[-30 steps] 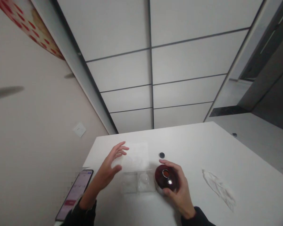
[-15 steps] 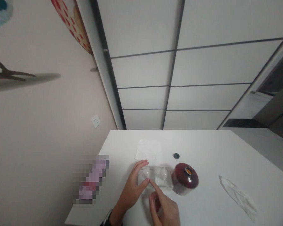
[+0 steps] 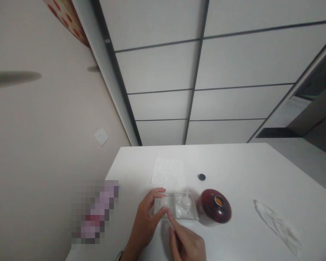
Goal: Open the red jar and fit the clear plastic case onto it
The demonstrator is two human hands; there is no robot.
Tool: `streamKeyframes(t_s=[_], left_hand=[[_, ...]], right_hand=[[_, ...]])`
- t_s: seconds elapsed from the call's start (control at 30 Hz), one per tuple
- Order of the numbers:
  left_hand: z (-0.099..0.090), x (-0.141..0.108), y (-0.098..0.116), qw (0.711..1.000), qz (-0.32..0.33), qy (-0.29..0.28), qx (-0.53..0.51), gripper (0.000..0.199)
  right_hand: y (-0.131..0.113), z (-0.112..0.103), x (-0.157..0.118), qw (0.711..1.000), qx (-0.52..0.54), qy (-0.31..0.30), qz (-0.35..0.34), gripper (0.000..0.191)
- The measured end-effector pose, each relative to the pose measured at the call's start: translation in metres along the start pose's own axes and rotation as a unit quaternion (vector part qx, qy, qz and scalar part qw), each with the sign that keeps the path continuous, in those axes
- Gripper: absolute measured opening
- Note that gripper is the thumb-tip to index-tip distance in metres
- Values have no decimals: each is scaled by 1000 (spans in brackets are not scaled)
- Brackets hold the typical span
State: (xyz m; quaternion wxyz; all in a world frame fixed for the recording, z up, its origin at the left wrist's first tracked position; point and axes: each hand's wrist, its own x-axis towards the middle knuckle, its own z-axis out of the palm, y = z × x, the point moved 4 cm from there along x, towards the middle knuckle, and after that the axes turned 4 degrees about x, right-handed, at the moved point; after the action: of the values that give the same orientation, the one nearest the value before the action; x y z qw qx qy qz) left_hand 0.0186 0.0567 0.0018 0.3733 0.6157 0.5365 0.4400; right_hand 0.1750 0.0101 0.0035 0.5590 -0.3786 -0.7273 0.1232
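On the white worktop (image 3: 241,163), a small clear plastic tray (image 3: 176,206) with two compartments lies near the person, each compartment holding something pale and rounded; the right one shows a thin stem, though its exact form is hard to tell through the plastic. The left hand (image 3: 149,221) is cupped over the tray's left end, its fingers curled across the far edge and its thumb side along the near edge, apparently gripping it. The right hand (image 3: 186,244) is mostly curled, with its index finger stretched out and the tip at the tray's near edge, close to the left hand; whether that fingertip is pressing or pinching anything cannot be told. Just right of the tray sits a round dark red jar (image 3: 214,206) with an orange centre, and farther off lie a small black cap (image 3: 201,177), a white paper sheet (image 3: 167,171) and a crumpled white tissue (image 3: 277,226). Such thin plastic probably flexes easily, so a steady left-hand hold and light fingertip pressure seem wisest, keeping the tray from nudging the jar.
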Motion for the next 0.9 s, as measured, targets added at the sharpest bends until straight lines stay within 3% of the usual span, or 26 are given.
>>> streamKeyframes(t_s=[0.1, 0.23, 0.3, 0.4, 0.5, 0.6, 0.7, 0.9], left_hand=[[1, -3, -2, 1000, -7, 3, -2, 25], [1, -9, 1, 999, 7, -41, 14, 59], [0, -10, 3, 998, 7, -58, 16, 56], [-1, -9, 1, 999, -24, -29, -25, 43], [-2, -9, -1, 996, -53, 1, -68, 47], [-2, -7, 0, 997, -50, -15, -56, 55], [-3, -6, -1, 998, -42, -25, -36, 47], [-2, -7, -6, 994, -63, 21, -87, 46]], right_hand=[[2, 0, -2, 1000, 12, 3, 4, 44], [2, -2, -2, 1000, 19, 3, 16, 44], [2, -2, 0, 999, 26, 1, 22, 45], [2, -3, 1, 999, 38, 0, 20, 44], [1, -4, 2, 999, 40, 2, 13, 44], [1, -4, 2, 999, 41, 4, 14, 43], [2, -3, 1, 999, 43, -7, 19, 44], [3, -3, -1, 999, 47, -9, 21, 45]])
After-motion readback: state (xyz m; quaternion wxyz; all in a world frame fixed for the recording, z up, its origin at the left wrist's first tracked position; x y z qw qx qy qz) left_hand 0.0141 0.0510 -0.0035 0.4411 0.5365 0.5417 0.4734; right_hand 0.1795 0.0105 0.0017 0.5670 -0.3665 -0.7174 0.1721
